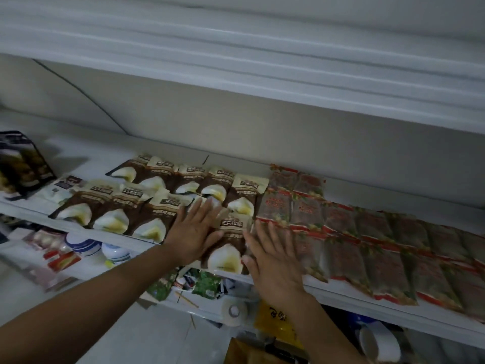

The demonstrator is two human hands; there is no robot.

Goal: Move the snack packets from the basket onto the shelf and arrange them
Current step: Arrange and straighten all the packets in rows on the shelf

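On the shelf [341, 298], we flank the front brown packet [228, 248]; left hand [193, 233] flat, fingers straight, touching its left side; right hand [273, 261] equally flat at its right, overlapping red packets [380, 258]; packet's long axis points away from us.

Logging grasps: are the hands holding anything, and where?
Nothing gripped: left hand and right hand press flat on either side of the front brown packet.

Head view, close, angled down-forward over shelf [341, 287] front edge.
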